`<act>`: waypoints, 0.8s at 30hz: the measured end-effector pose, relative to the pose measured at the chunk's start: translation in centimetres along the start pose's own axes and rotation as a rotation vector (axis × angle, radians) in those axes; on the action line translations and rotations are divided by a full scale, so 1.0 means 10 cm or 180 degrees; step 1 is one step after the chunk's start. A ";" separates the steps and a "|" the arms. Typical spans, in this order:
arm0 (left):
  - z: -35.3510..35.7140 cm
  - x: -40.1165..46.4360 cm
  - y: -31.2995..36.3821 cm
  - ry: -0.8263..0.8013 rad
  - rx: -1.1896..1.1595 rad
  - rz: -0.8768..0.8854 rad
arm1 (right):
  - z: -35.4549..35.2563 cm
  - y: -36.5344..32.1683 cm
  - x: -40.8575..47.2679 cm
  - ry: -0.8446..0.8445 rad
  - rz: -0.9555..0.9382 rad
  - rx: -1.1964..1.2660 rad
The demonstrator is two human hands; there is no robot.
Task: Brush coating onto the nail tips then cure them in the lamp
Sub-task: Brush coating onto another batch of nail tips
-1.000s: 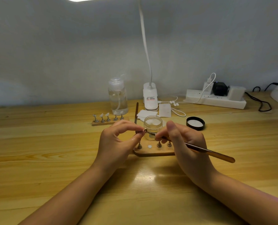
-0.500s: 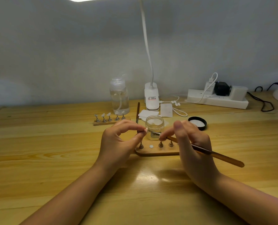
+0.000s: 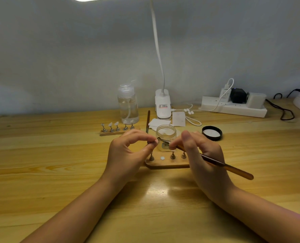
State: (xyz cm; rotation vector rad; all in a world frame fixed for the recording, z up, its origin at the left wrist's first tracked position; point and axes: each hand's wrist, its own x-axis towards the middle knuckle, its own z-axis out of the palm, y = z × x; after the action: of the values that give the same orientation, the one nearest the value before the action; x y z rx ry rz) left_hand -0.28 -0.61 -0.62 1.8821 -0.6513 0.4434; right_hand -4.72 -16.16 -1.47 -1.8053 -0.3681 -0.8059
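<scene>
- The wooden table is glossy, pale and grained; the view has shifted a little against a second ago, but the things on it lie as before.
- The left hand stays raised just in front of the glass jar, thumb and forefinger pinched on a small nail tip on its stand; the tip is mostly hidden by the fingertips, so its shape is hard to make out.
- The right hand has drawn slightly back; its curled fingers hold a slim brown brush, handle pointing right, bristle end meeting the tip.
- The white power strip sits at the back right; a white curved shape at the far right edge is cut off.
- The clear pump bottle stands behind a far wooden holder bearing five metal stands.
- The near wooden holder is partly hidden by both hands; three cone stands and one bare white disc show.
- The round black lid lies right of the jar.
</scene>
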 end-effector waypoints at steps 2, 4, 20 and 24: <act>-0.01 -0.01 0.00 -0.0005 -0.0017 -0.0013 | 0.01 -0.01 -0.02 -0.0046 -0.0048 0.0090; -0.02 -0.02 0.00 -0.0002 -0.0032 -0.0021 | 0.00 -0.02 -0.01 0.0017 -0.0091 0.0052; 0.00 0.00 0.00 0.0013 -0.0018 0.0017 | 0.00 -0.01 0.01 0.0080 -0.0099 -0.0338; 0.00 0.01 0.00 0.0005 -0.0006 0.0011 | 0.01 -0.02 -0.01 -0.0048 -0.0314 -0.0219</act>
State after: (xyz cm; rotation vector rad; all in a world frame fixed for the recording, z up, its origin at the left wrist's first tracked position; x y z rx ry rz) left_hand -0.24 -0.67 -0.60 1.8790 -0.6540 0.4463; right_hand -4.88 -15.95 -1.40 -1.8696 -0.4471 -0.8834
